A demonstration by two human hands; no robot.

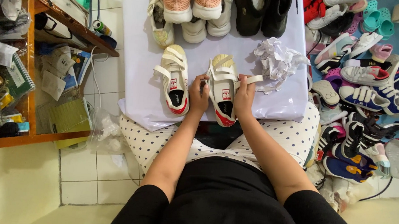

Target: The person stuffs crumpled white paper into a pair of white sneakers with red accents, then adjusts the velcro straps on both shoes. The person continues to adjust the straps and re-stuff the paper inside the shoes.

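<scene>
Two small white strap sneakers with red heel patches lie on a white sheet (139, 65) in front of me. My left hand (199, 93) grips the left side of the right-hand sneaker (222, 88). My right hand (244, 93) holds the same sneaker's right side and pinches one of its white straps, pulled out to the right. The other sneaker (174, 80) lies free just left of my left hand, straps fastened.
Crumpled white paper (276, 61) lies right of the shoes. More shoes line the sheet's far edge (198, 12). A big heap of sneakers (364, 82) fills the floor at right. A cluttered wooden shelf (28, 75) stands at left, and my dotted trousers (154, 137) lie below.
</scene>
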